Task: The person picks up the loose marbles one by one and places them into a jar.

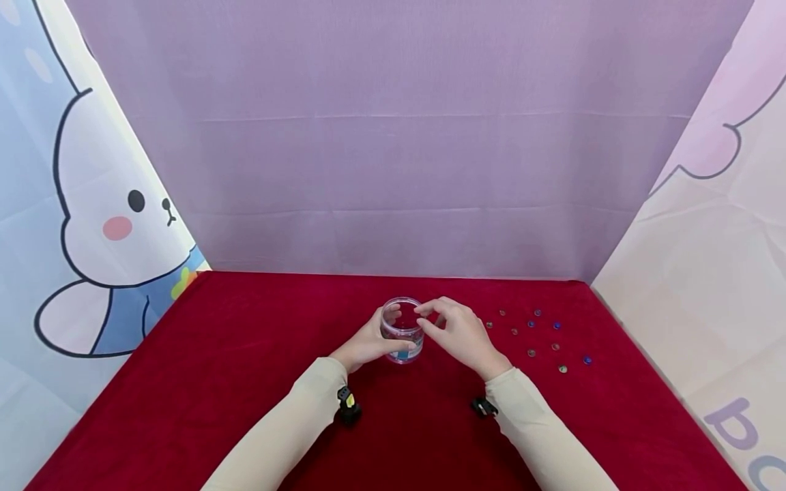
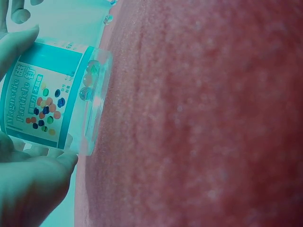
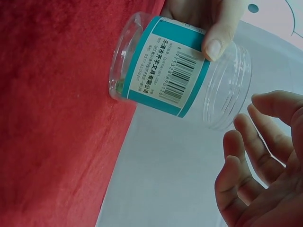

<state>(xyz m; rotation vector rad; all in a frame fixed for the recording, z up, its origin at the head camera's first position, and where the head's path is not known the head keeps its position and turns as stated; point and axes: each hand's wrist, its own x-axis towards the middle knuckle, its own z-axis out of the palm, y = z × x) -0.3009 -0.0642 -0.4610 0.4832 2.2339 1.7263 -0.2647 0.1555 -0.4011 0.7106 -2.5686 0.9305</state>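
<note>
centrally, the left hand [image 1: 368, 341] wraps round the clear jar [image 3: 173, 73], mouth up over the table [image 1: 276, 327], far fingers partly hidden; beads [image 2: 88, 80] at its base are hard to count. just right of its mouth, the right hand [image 1: 463, 333] looks empty, fingers loosely bent, contact unclear. farther right lie 10 loose beads [image 1: 531, 324].

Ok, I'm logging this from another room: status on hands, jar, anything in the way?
Left hand grips jar. Right hand at its rim, nothing seen held. Some beads inside, others on red cloth. Nothing else seen in the way.
</note>
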